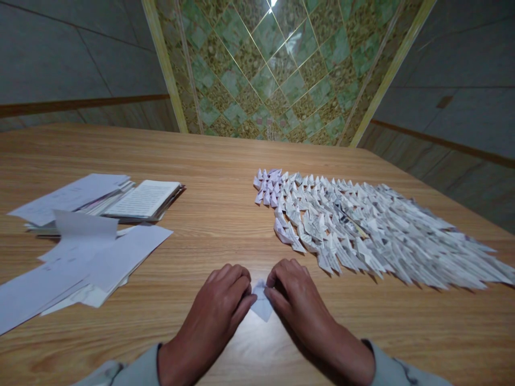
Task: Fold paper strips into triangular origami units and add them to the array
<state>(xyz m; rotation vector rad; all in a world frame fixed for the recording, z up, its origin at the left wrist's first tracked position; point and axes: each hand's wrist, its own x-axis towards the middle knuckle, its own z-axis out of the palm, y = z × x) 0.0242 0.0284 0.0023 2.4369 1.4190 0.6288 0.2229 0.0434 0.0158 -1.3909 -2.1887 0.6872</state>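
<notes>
Between my two hands is a small folded piece of white paper, roughly diamond-shaped, with one corner pointing toward me. My left hand pinches its left edge between thumb and curled fingers. On the opposite edge, my right hand has thumb and fingers closed in a pinch. The far part of the paper is partly covered by my fingers. Beyond my right hand stand many small folded paper boats, packed in rows, mostly printed white with a few pale purple ones at the left end.
Loose white sheets lie overlapping on the left of the wooden table, one bent upward. Behind them are a stack of papers and a smaller printed stack. A tiled wall rises past the table's far edge.
</notes>
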